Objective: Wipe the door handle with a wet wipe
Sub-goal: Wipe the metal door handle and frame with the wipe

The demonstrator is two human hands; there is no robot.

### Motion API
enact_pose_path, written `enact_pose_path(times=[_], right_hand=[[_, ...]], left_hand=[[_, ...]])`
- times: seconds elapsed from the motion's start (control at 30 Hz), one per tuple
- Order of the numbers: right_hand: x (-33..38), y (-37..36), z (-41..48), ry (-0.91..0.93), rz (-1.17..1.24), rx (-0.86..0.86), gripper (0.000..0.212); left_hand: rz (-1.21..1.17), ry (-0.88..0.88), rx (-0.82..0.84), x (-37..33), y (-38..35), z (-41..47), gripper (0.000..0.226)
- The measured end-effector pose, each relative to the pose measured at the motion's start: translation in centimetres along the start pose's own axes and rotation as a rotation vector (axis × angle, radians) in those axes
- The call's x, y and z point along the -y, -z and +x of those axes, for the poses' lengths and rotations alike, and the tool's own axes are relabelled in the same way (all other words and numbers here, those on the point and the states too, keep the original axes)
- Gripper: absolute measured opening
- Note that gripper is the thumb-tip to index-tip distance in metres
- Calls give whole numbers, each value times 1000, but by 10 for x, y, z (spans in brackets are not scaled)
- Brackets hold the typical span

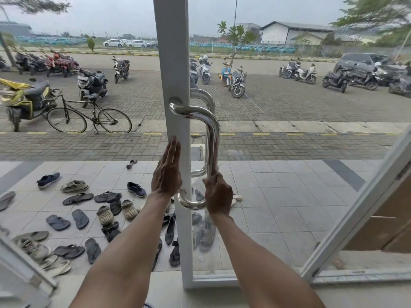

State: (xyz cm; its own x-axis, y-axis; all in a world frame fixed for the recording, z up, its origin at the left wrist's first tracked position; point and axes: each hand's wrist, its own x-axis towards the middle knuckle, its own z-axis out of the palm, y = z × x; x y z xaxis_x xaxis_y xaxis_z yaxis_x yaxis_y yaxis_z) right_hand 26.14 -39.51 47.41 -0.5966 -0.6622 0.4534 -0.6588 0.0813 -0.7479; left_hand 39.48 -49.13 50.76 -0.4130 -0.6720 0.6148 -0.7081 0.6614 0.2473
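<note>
Through the glass we see a tiled porch (278, 196) strewn with footwear: dark flip-flops (77, 198), a navy sneaker (48, 180), a pale sneaker (74, 186), beige clogs (129, 209) and black flats (170, 230), lying loose in no order. Beyond the porch we see a brick-paved yard (289, 103). A black bicycle (89, 116) stands at the left by the kerb, just beside a scooter under a yellow cover (20, 96). Parked motorcycles (238, 82) are scattered across the yard, and a grey car (362, 61) sits at the right. Further off we see a white warehouse (289, 32), a young tree (235, 36) and an overcast sky (111, 14).
</note>
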Motion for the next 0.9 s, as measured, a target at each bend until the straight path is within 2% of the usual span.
enact_pose_path(times=[0.1, 0.2, 0.27, 0.4, 0.6, 0.7, 0.9], right_hand=[[12, 11, 2, 70, 67, -94, 21], [51, 19, 26, 179, 116, -285, 33], [74, 29, 49, 228, 114, -343, 40], [70, 36, 53, 290, 73, -285, 37], [-1, 6, -2, 73, -42, 4, 16], [-2, 8, -2, 85, -10, -20, 14], [69, 35, 45, 211, 110, -255, 29]], left_hand=[[-3, -21, -5, -2, 6, 6, 89], [4, -35, -15, 0, 13, 14, 88], [-5, -32, -28, -1, 16, 20, 88], [-32, -35, -57, -7, 18, 31, 87], [3, -85, -47, 2, 17, 34, 90], [31, -92, -30, 9, 20, 34, 101], [29, -90, -14, 9, 27, 34, 103]])
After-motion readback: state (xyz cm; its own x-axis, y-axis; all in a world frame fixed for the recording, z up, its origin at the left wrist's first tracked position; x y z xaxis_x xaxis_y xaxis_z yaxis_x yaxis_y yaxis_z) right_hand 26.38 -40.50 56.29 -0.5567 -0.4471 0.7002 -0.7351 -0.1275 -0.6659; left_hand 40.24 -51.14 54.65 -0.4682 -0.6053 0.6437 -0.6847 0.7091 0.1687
